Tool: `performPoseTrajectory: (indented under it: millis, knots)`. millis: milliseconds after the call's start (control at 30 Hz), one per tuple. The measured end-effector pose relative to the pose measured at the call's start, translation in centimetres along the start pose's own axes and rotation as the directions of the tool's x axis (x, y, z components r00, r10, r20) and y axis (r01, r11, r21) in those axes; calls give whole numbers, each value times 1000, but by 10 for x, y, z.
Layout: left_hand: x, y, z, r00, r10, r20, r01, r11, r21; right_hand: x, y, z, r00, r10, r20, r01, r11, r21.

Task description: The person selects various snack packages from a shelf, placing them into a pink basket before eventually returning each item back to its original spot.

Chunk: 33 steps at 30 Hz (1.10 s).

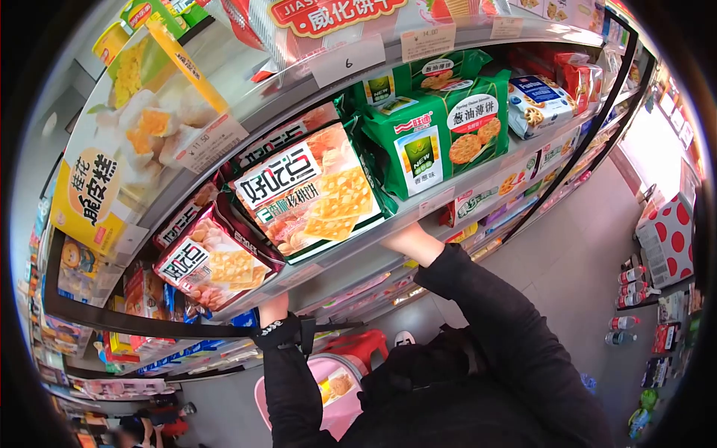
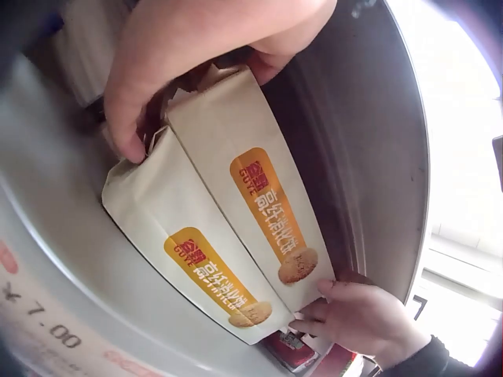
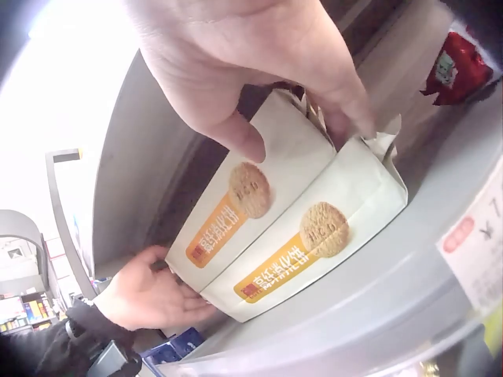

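Two cream biscuit packs (image 2: 153, 192) with orange labels and a printed round biscuit lie side by side on a grey shelf (image 3: 377, 259). My left hand (image 2: 212, 47) grips one end of the pair, thumb and fingers spread across the two packs. At the opposite end, my right hand (image 3: 259, 71) holds them, its thumb bent over one pack and its fingers around the crimped ends. In the head view, the left hand (image 1: 274, 308) and right hand (image 1: 414, 243) reach in under the shelf above, which hides the packs there.
Above the hands, the shelf holds a white walnut-biscuit pack (image 1: 306, 194), a maroon pack (image 1: 216, 257) and green cracker packs (image 1: 441, 138). A red wrapper (image 3: 460, 67) lies beyond the right hand. Below are a pink basket (image 1: 272, 388) and a red stool (image 1: 366, 345).
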<state>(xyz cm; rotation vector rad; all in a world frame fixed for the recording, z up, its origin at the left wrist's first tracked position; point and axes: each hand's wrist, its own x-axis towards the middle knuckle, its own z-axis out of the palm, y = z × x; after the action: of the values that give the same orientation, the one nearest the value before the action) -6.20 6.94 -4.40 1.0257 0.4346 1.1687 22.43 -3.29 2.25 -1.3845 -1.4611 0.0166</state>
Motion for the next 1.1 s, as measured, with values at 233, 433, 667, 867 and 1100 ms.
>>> performPoseTrajectory:
  millis: [233, 433, 667, 867, 1100]
  knots:
    - [-3, 11, -1, 990, -48, 135, 67, 988, -141, -4, 16, 1, 997, 77, -18, -72, 982, 176]
    - [8, -15, -41, 984, -15, 178, 21, 999, -30, -6, 33, 1, 995, 78, -60, -74, 995, 71]
    - [-5, 5, 29, 979, 43, -199, -40, 999, 17, -13, 7, -19, 997, 76, -6, -75, 981, -181]
    - [-112, 46, 118, 931, 193, -310, 5, 842, 540, -62, -42, -64, 975, 194, 110, -203, 976, 77]
    - [-246, 12, 102, 850, -245, -466, 449, 800, 399, -158, -31, -71, 665, 311, 679, -541, 827, 152]
